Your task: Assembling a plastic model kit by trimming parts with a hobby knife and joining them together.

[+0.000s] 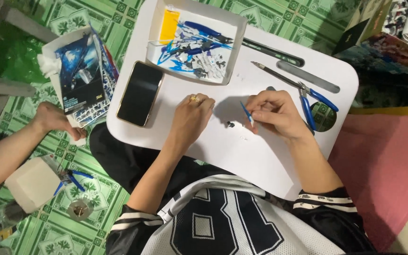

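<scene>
Your right hand pinches a thin blue plastic sliver, fingers closed on its lower end while the upper end pokes out toward the middle of the white bench. Judge it as nearly weightless, stiff but easy to snap, and smooth enough to slip; hold it low on the shaft between thumb and forefinger, with light pressure. Just left of it, a tiny dark plastic piece lies loose on the bench between your two hands, apart from both. It looks just as light and could skitter off if nudged.

Your left hand, with one gold ring, rests knuckles-up on the bench with the fingers curled under; whether it grips anything you cannot tell.

Counting outward: one pair of blue-handled nippers to the right of your right hand, one slim grey craft knife and one grey sanding file beyond them, and one dark long tool at the far edge. One white cardboard tray at the far side holds a heap of blue and white model parts, too many and too tangled to count. One black phone lies face up on the left.

Off the bench on the green patterned floor, another person's hand touches an open model kit box; a second pair of blue nippers lies nearer you.
</scene>
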